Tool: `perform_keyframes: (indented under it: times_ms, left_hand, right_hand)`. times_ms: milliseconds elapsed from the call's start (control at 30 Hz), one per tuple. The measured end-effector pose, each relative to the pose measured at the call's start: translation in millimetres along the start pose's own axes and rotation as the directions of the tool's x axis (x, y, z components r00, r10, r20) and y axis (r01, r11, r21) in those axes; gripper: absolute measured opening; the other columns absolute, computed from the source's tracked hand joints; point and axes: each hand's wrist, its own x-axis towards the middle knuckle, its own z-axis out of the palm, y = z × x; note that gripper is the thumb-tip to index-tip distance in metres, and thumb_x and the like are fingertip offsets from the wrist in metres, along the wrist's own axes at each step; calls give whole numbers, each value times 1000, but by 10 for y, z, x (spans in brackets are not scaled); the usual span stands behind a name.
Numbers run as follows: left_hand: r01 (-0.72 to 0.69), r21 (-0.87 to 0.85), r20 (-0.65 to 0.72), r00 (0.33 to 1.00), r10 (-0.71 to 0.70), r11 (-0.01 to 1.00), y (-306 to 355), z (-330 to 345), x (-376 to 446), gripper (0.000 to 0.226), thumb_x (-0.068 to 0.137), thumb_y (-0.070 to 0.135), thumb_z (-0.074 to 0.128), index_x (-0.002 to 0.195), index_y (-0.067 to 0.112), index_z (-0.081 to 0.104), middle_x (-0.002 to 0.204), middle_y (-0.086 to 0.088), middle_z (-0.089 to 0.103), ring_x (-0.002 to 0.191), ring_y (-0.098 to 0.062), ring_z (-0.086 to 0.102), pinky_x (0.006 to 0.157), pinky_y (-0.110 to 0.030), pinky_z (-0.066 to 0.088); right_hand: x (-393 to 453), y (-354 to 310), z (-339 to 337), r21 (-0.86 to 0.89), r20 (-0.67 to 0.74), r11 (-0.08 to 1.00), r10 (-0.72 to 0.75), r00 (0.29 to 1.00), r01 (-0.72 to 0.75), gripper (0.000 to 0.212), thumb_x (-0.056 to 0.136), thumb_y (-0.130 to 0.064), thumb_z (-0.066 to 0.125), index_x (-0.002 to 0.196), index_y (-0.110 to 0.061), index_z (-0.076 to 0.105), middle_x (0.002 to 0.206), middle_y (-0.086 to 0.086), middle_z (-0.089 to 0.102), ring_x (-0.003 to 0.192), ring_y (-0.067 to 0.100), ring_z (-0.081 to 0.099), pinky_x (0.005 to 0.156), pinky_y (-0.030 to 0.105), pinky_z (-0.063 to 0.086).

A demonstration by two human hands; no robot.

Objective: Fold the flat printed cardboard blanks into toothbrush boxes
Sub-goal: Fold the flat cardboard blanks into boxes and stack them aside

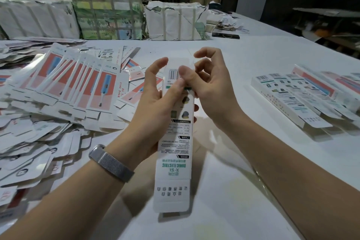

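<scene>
Left hand (pixel 155 95): grips the box (pixel 176 138) mid-length.
Right hand (pixel 210 84): thumb pinches its far end.
Tip: judged, square the far flaps before tucking.

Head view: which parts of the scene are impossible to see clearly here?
- Far end of the held box: covered by the left hand and right hand.
- Fine print on it: too small.
- Person behind the wrapped bundles: cut off by the top edge.

White box (pixel 175 154) with green lettering and barcode; red-and-blue printed blanks (pixel 81 84); silver mesh watchband (pixel 111 162).
</scene>
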Motion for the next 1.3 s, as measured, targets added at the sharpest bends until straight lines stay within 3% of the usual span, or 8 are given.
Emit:
perform_keyframes:
  times_ms: [133,333,500,700,800,900,1033,1300]
  left_hand:
    - [-2,-26,-48,999,0,1000,3,-2,3,38,103,26,51,136,39,38,84,-7,73,74,-28,72,60,-40,60]
    - [10,-39,-42,999,-11,999,14,51,-52,18,104,24,47,121,27,43,91,-12,70,72,-26,70,57,-37,58]
    - [73,-43,-27,997,-74,996,53,62,-84,21,106,35,40,125,28,44,90,-13,68,71,-28,71,55,-36,58]
    - [109,4,-28,994,-109,994,57,63,-76,31,105,46,32,129,30,46,96,-14,71,76,-27,75,58,-36,59]
    - [59,-24,-48,997,-60,998,48,66,-52,20,106,40,33,125,40,41,88,-9,73,72,-27,73,57,-39,60]
    - [60,-13,-47,997,-60,998,31,53,-38,29,106,41,34,133,49,30,88,-12,74,73,-29,73,60,-46,62]
    - [85,19,15,996,-85,996,24,52,-61,32,106,41,36,134,54,31,91,-13,73,72,-27,73,55,-37,58]
    - [140,-6,168,976,-137,990,-1,62,-87,51,100,31,51,138,54,28,86,-11,73,74,-32,72,58,-38,57]
  right_hand:
    - [-21,-2,-5,10,58,999,41,997,-41,15,94,-16,66,108,-19,60,90,8,53,63,5,55,55,19,46]
    - [-51,3,26,148,102,979,129,986,-143,8,93,-19,63,88,-13,65,87,16,58,56,15,55,43,22,38]
    - [-99,23,70,217,67,955,191,979,-201,3,88,-18,64,88,-21,63,72,-2,63,53,14,58,40,19,36]
    - [-34,-76,22,173,-14,972,166,986,-161,46,79,-6,65,116,-30,53,100,4,61,86,24,67,72,39,53]
    - [-25,-153,34,103,30,980,167,986,-169,28,86,-1,61,108,-19,64,90,3,67,73,13,65,61,26,51]
    - [-89,-172,18,46,42,976,209,977,-211,12,95,-8,61,93,-15,71,85,5,70,72,17,62,60,30,47]
    - [-106,-201,-38,54,9,965,256,967,-256,22,97,-22,61,80,-9,65,74,9,63,72,26,56,66,39,46]
    - [-124,-220,-199,83,101,941,320,942,-329,18,92,-2,59,82,-9,72,79,16,65,74,31,55,72,44,42]
